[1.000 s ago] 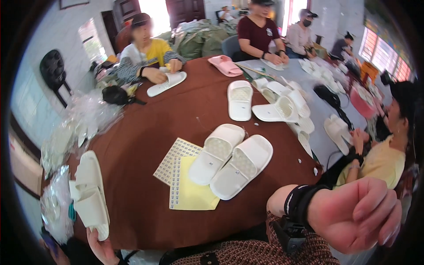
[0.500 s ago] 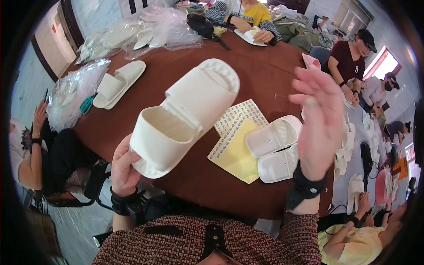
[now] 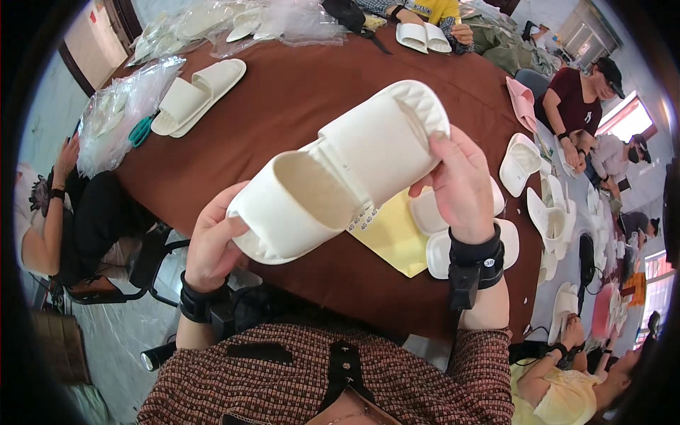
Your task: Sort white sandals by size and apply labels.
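A pair of white open-toe slippers (image 3: 386,152) is held up over the table, lying at a slant from lower left to upper right. My left hand (image 3: 216,241) is closed on the lower left end, thumb on top. At the upper right end, my right hand (image 3: 464,180) grips the edge between thumb and fingers. Below them lies a yellow sticker sheet (image 3: 393,241), partly covered by the slippers. More white slippers (image 3: 439,255) rest on the table beneath my right hand and wrist, which hide part of them.
The table has a brown cloth (image 3: 283,92). Another white slipper pair (image 3: 195,99) lies at the far left beside teal-handled scissors (image 3: 140,131) and clear plastic bags (image 3: 106,113). A pink slipper (image 3: 520,103) and white slippers (image 3: 520,163) sit at the right. Co-workers surround the table.
My right hand, raised and open before, has come onto the upper right end of the slippers. The slippers have shifted right. Across the table, a person's slippers now lie side by side.
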Action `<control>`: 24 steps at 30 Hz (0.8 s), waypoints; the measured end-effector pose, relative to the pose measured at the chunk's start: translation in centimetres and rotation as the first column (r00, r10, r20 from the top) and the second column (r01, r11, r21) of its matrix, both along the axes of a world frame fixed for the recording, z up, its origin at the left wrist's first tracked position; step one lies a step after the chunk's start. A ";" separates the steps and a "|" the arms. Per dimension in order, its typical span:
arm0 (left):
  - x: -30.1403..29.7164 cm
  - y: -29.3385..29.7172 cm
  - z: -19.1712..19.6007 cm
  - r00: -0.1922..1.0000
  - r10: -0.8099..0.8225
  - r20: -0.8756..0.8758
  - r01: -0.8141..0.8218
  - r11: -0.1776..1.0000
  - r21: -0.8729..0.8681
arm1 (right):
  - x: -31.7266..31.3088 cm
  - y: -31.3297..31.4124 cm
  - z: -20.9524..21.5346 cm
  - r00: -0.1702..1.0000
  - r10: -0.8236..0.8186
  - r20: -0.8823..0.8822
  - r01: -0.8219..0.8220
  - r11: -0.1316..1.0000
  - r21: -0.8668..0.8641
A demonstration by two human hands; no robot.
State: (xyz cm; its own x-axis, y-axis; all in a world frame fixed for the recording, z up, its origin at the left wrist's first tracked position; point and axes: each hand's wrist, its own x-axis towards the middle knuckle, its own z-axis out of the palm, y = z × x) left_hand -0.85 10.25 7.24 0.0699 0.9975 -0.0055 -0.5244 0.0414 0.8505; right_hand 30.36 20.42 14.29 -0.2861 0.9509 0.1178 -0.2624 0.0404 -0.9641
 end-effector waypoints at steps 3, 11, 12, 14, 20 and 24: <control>1.6 0.1 -0.2 0.997 0.036 0.067 -0.032 0.997 -0.070 | 0.5 0.3 0.1 0.996 -0.079 -0.037 0.080 0.996 0.030; 0.4 0.4 -1.1 0.999 0.020 0.048 -0.017 0.997 -0.076 | 0.1 0.3 0.4 0.984 -0.171 -0.043 0.175 0.980 0.094; -0.2 0.7 -1.0 0.997 0.067 0.048 -0.067 0.998 -0.013 | 0.2 0.3 0.4 0.983 -0.176 -0.045 0.179 0.980 0.090; -1.0 0.9 -0.4 0.985 0.169 0.025 -0.169 0.985 0.015 | 0.4 0.4 0.6 0.972 -0.232 -0.028 0.234 0.965 0.120; -4.2 1.3 0.6 0.933 0.360 -0.021 -0.359 0.933 0.031 | 2.5 1.2 0.8 0.933 -0.358 0.041 0.345 0.920 0.187; -4.5 3.1 0.9 0.871 0.491 -0.028 -0.491 0.871 0.024 | 1.7 2.1 -0.3 0.922 -0.387 0.025 0.374 0.903 0.210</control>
